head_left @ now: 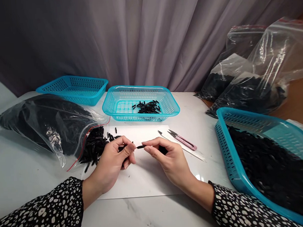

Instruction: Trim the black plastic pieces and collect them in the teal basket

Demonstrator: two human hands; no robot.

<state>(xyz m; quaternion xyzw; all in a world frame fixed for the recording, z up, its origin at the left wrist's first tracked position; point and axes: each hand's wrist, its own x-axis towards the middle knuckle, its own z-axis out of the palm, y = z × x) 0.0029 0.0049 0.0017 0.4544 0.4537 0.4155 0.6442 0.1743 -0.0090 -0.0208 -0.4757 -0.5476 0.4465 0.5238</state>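
My left hand (115,161) and my right hand (167,159) meet over a white sheet (145,179) on the table. Between their fingertips they pinch a small black stick-shaped piece (140,146), one hand at each end. The left hand's curled fingers also seem to hold more black pieces. Just left of it, loose black pieces (95,146) spill from an open clear bag (48,124). Pink thread snips (183,140) lie on the table just beyond my right hand.
A turquoise basket (140,102) straight ahead holds several black pieces. An empty turquoise basket (73,88) stands at the back left. A large basket (269,160) full of black pieces fills the right. Two clear bags (252,72) of black pieces lie at the back right.
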